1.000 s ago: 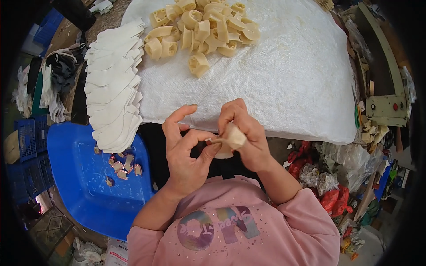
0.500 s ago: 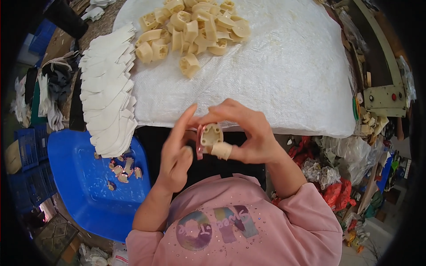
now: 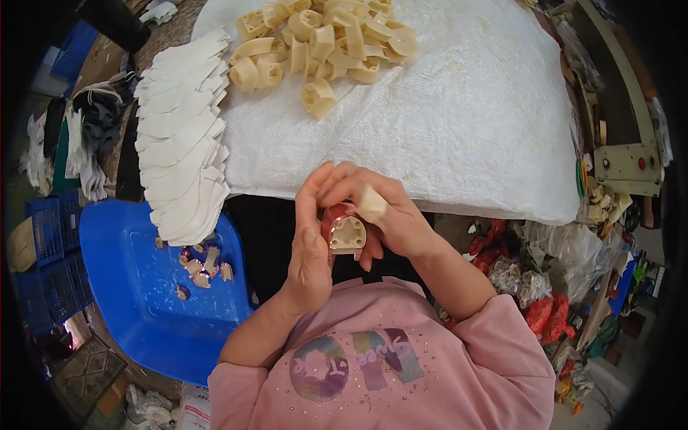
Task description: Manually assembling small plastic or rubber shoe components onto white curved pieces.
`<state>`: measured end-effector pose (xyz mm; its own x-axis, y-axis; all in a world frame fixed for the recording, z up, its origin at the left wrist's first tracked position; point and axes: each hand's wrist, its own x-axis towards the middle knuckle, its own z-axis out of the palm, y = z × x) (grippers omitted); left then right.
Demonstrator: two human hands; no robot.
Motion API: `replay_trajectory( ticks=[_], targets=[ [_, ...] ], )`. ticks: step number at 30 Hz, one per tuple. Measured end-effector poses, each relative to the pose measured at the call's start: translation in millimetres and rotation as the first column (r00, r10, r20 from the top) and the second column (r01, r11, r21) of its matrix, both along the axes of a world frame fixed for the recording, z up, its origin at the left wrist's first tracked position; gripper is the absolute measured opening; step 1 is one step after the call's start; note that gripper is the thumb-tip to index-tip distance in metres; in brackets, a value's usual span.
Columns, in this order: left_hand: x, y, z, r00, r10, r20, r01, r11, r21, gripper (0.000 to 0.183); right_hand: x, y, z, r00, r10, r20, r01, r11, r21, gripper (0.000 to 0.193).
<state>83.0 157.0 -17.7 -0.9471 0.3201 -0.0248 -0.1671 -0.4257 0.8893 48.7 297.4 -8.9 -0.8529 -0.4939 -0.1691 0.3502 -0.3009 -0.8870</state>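
In front of my chest, my left hand (image 3: 312, 240) is closed on a beige plastic shoe heel (image 3: 348, 236). The hollow end of the heel, with small round holes, faces up toward me. A shiny pinkish-red covering (image 3: 334, 216) wraps around its left and far sides. My right hand (image 3: 403, 223) curls over the heel from the right, its fingers bent around the far and lower sides. A pale wrap (image 3: 371, 205) sits on the right thumb, which is raised near the heel's upper right. Some fingertips are hidden behind the heel.
Bare beige heels (image 3: 330, 43) lie piled on a white woven cloth (image 3: 466, 122) over the table. A row of overlapping white pieces (image 3: 183, 143) runs along its left. The blue tub (image 3: 136, 308) holds several shiny covered heels (image 3: 208, 264). Plastic bags (image 3: 548, 315) lie at right.
The heel has turned so its hollow end shows more squarely. My right thumb has lifted from its lower right to its upper right, and my left hand has closed in along its side.
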Motion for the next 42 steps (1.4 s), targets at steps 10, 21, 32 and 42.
replay_trajectory(
  ticks=[10, 21, 32, 42],
  targets=[
    [7, 11, -4, 0.938, 0.187, -0.290, -0.285, 0.895, -0.343, 0.065, 12, -9, -11, 0.982, 0.014, -0.187, 0.001, 0.997, 0.080, 0.016],
    [-6, 14, -1, 0.878, 0.394, -0.272, -0.458, 0.856, -0.239, 0.034, 28, -28, -28, 0.902, -0.225, -0.368, 0.230, 0.973, -0.031, 0.034],
    [-5, -6, -12, 1.000, 0.012, -0.011, -0.013, 0.999, -0.042, 0.062, 15, -14, -17, 0.991, -0.127, -0.051, 0.126, 0.992, -0.022, 0.033],
    [-2, 2, -17, 0.887, 0.094, -0.453, -0.264, 0.907, -0.329, 0.051, 20, -19, -28, 0.984, -0.158, -0.078, 0.148, 0.981, -0.124, 0.017]
  ],
)
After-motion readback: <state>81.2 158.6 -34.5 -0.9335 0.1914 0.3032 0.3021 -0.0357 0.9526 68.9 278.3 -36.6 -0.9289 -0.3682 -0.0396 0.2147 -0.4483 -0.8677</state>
